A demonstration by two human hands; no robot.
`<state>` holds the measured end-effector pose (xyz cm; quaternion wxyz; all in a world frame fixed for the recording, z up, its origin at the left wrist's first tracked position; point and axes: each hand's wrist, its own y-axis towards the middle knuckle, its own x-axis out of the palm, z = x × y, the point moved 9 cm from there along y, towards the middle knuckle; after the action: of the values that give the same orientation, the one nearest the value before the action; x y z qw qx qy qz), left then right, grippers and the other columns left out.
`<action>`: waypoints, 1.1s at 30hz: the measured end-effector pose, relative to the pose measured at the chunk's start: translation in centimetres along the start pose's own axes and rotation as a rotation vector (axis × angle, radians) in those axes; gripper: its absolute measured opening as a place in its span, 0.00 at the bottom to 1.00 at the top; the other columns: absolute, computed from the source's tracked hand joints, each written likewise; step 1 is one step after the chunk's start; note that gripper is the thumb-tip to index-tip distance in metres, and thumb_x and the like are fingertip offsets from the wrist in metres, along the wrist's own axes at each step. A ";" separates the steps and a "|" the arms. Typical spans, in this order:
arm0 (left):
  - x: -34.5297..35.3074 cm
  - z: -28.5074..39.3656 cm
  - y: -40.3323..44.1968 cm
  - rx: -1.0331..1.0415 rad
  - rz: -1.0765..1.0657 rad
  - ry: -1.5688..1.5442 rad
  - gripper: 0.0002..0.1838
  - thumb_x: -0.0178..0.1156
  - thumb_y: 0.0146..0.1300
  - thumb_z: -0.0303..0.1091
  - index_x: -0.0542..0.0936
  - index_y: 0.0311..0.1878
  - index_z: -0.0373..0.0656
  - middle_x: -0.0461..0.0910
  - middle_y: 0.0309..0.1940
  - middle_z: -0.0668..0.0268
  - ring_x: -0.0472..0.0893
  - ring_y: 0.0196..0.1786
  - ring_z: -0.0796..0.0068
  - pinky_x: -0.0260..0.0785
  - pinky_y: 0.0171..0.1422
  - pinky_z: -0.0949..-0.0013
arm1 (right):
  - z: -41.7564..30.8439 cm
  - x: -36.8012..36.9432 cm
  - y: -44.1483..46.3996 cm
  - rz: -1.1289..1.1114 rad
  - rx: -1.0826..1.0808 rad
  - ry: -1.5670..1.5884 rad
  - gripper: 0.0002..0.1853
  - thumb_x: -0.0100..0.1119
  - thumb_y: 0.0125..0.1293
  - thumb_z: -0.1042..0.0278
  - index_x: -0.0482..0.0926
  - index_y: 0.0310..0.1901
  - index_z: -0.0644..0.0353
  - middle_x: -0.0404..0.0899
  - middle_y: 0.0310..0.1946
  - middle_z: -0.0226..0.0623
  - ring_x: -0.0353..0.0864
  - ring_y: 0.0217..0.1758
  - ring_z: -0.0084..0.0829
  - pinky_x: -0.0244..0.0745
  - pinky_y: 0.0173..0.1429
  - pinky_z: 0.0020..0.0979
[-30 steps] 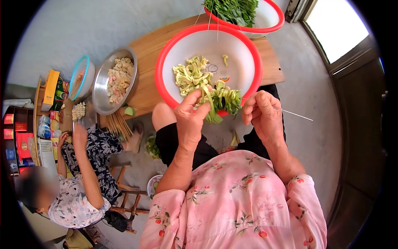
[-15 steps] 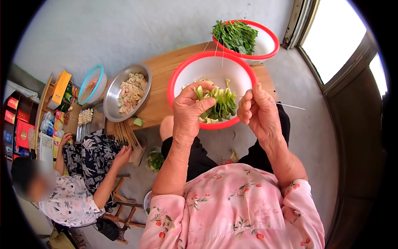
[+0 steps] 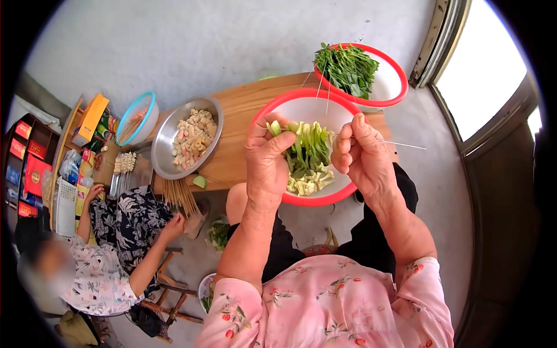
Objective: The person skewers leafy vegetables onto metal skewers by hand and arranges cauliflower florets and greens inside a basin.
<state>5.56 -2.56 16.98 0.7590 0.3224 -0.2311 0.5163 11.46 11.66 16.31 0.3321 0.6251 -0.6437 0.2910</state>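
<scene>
Over a red-rimmed basin (image 3: 313, 201), my left hand (image 3: 268, 153) pinches the end of some leafy greens (image 3: 310, 151). My right hand (image 3: 364, 153) has its fingers closed on a thin metal skewer (image 3: 406, 144), whose free end sticks out to the right. The skewer's other end runs into the greens, where several pale stems hang side by side between my hands. Below them, pale cauliflower pieces (image 3: 310, 183) lie in the basin. The skewer's tip is hidden.
A steel bowl (image 3: 162, 152) of pale pieces and a second red-rimmed basin (image 3: 400, 87) with greens stand on the wooden table (image 3: 246, 104). More skewers stick out over the near basin's far rim. On the left, a co-worker (image 3: 110, 272) sits beside a blue-rimmed bowl (image 3: 152, 116) and wooden sticks (image 3: 180, 197).
The greens are now bunched along the skewer between my hands, and my left hand has moved up. The view has shifted, so the table and basins appear lower. The co-worker's hand has moved toward the sticks.
</scene>
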 end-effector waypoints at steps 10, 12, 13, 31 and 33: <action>-4.3 -4.0 7.9 -0.076 0.000 -0.198 0.20 0.62 0.48 0.17 0.74 0.47 0.41 0.77 0.36 0.69 0.76 0.42 0.76 0.69 0.54 0.70 | 1.3 -3.7 9.3 0.003 0.081 0.049 0.20 0.48 0.69 0.53 0.76 0.28 0.61 0.77 0.19 0.33 0.72 0.16 0.25 0.66 0.20 0.26; -4.5 -4.6 9.2 -0.097 -0.027 -0.200 0.22 0.63 0.48 0.17 0.74 0.49 0.41 0.77 0.37 0.68 0.76 0.42 0.75 0.69 0.54 0.69 | 1.5 -4.1 10.8 0.015 0.091 0.058 0.20 0.47 0.69 0.52 0.76 0.28 0.61 0.77 0.18 0.33 0.71 0.15 0.25 0.66 0.20 0.26; -4.3 -4.8 9.8 -0.101 -0.047 -0.145 0.23 0.63 0.48 0.16 0.74 0.50 0.41 0.78 0.37 0.66 0.77 0.43 0.75 0.70 0.54 0.69 | 1.6 -4.3 11.5 0.018 0.096 0.067 0.20 0.47 0.69 0.52 0.76 0.28 0.61 0.77 0.18 0.33 0.71 0.15 0.25 0.66 0.20 0.26; -9.9 -9.7 13.3 -0.211 0.062 0.033 0.24 0.62 0.47 0.14 0.74 0.50 0.39 0.79 0.36 0.66 0.78 0.39 0.78 0.72 0.49 0.74 | 5.0 -10.5 15.1 0.162 0.163 0.126 0.20 0.46 0.69 0.53 0.76 0.29 0.62 0.77 0.19 0.35 0.71 0.16 0.27 0.66 0.20 0.27; -10.1 -9.9 13.4 -0.217 0.069 0.064 0.24 0.62 0.47 0.14 0.74 0.50 0.39 0.79 0.36 0.66 0.77 0.39 0.78 0.72 0.48 0.74 | 5.2 -10.8 15.2 0.161 0.163 0.134 0.20 0.46 0.69 0.53 0.76 0.29 0.62 0.77 0.19 0.35 0.71 0.16 0.27 0.66 0.20 0.27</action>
<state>-10.42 1.66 6.66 0.7782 0.2135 -0.2725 0.5239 -4.06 14.87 5.18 0.2979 0.5756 -0.6424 0.4090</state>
